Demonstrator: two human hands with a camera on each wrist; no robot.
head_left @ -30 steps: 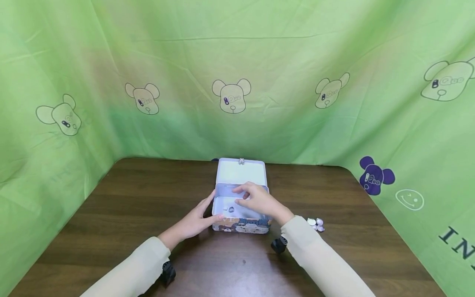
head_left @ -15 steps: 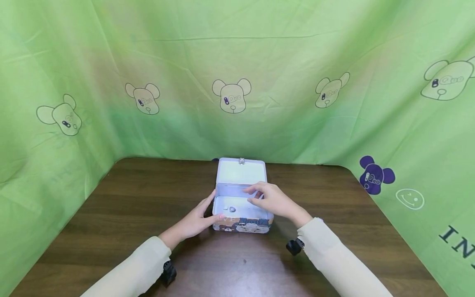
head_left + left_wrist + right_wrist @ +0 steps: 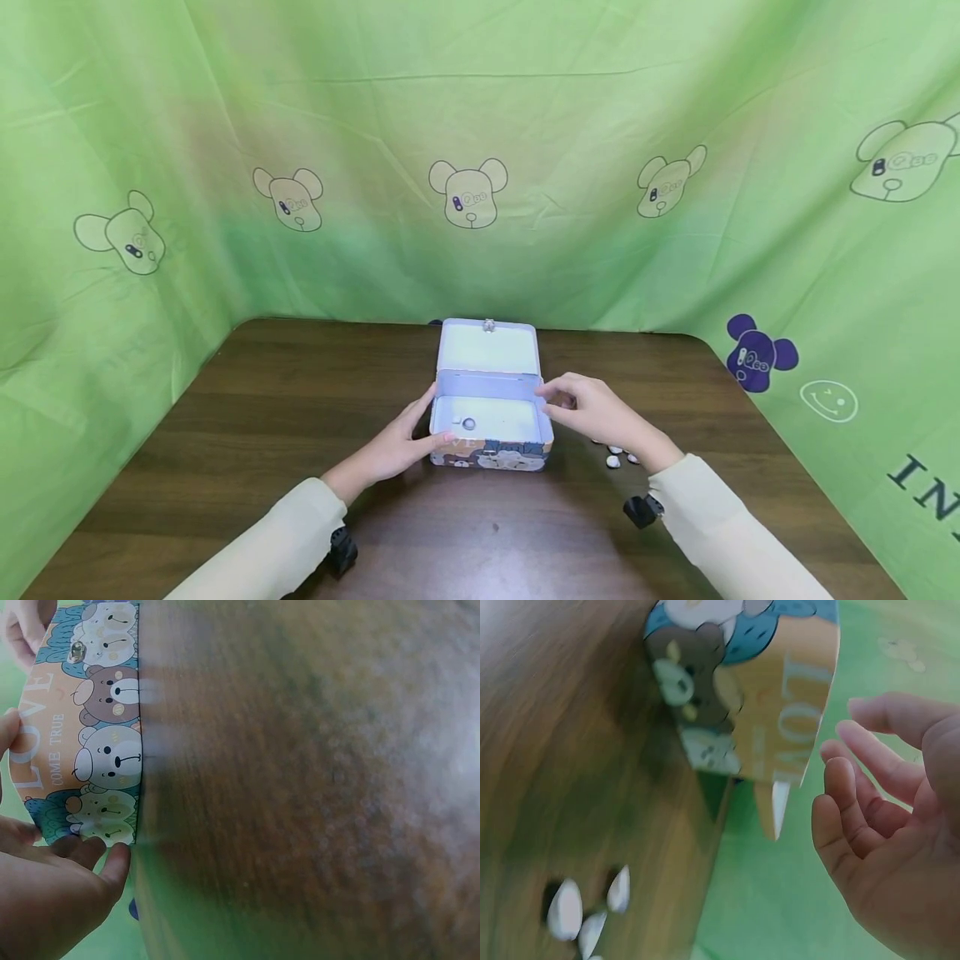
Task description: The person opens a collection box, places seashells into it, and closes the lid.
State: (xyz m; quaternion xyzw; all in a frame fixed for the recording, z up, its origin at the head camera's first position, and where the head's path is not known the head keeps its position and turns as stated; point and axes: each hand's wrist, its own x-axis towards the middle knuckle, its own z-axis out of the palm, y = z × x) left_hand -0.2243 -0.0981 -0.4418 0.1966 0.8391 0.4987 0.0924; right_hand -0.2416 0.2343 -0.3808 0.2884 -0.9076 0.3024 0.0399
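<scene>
Fingers apart, right hand (image 3: 597,410) has withdrawn toward three o'clock, leaving whitish rounded pieces (image 3: 468,423) inside the bear-printed rectangular box (image 3: 510,459) left hand (image 3: 393,447) grips.

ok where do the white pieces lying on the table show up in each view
Head: the white pieces lie right of and below centre, just below the right hand, which partly hides the group.
Left wrist: not in it.
Right wrist: lower left, on the table.
Shared landmark: the bear-printed box, in all three.
</scene>
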